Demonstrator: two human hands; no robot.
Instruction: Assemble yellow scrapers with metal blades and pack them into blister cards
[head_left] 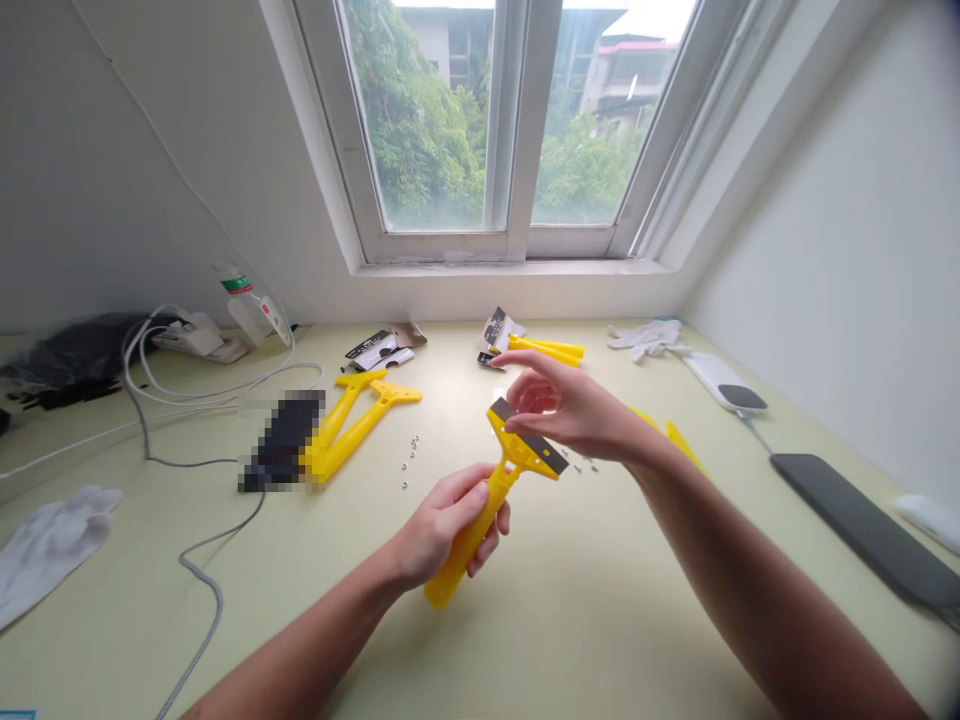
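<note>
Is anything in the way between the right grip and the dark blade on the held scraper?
Nothing visible: the right grip overlaps the dark blade in view, though contact is hard to confirm. The left grip holds the yellow scraper by its handle.

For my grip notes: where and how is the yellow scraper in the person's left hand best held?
Probably take the yellow scraper by its long handle, from the near left, as the left hand does: that end slants toward the person, while the wide head with its dark blade points away, so the grip should sit clear of it.
</note>
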